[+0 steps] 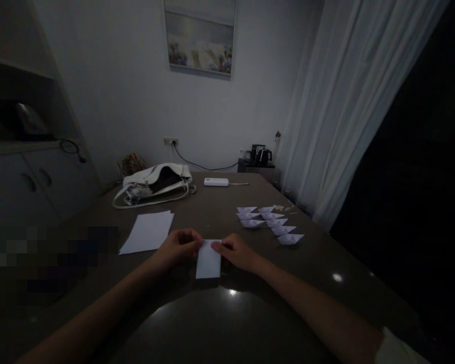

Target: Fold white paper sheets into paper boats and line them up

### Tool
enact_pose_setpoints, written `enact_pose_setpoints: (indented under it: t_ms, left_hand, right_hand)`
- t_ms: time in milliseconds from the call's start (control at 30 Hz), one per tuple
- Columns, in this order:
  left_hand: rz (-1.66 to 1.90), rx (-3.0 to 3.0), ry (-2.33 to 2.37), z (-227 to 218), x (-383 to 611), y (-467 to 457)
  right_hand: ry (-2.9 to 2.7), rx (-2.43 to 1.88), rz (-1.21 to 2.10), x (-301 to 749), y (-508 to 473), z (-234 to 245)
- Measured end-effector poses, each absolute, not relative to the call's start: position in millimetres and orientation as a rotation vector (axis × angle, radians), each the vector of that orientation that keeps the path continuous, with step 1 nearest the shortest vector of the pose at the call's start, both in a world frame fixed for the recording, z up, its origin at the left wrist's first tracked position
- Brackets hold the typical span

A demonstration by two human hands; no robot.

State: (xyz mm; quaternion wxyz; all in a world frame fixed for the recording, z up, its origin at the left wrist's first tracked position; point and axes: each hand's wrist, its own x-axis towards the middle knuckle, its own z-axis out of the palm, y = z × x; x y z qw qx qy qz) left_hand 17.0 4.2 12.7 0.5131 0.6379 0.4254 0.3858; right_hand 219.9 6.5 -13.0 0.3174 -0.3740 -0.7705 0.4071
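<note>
A small folded sheet of white paper (pixel 208 263) is held upright-wise in front of me, its long side running toward me. My left hand (pixel 182 245) pinches its upper left corner between thumb and fingers. On the upper right corner, the thumb of my right hand (pixel 237 251) presses from above, with the fingers curled at the edge. Left of my hands lies a stack of white paper sheets (pixel 147 231). To the right, several folded paper boats (pixel 275 222) stand in two rows on the dark table (pixel 212 323).
A white handbag (pixel 155 177) sits at the back left of the table. Near the far edge lies a white power bank (pixel 216 182) with a short cord. Paper scraps (pixel 282 208) are beyond the boats. A white curtain (pixel 337 101) hangs at the right.
</note>
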Motion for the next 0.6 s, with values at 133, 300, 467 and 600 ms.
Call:
enact_pose_setpoints:
  t_ms: [133, 300, 467, 600]
  left_hand:
    - [0.901, 1.515, 0.991, 15.5, 21.0, -0.1]
    - [0.896, 1.508, 1.016, 17.3, 21.1, -1.1]
    - [0.853, 1.501, 1.027, 13.4, 19.4, 0.3]
    - [0.805, 1.517, 0.992, 7.2, 17.6, 2.6]
  right_hand:
    - [-2.045, -0.955, 1.044, 219.1, 5.8, -9.4]
    - [-2.061, -0.909, 1.033, 219.1, 4.8, -5.7]
    - [-2.068, -0.887, 1.073, 219.9, 4.6, -8.4]
    - [-2.054, -0.891, 1.141, 219.0, 3.8, -11.6]
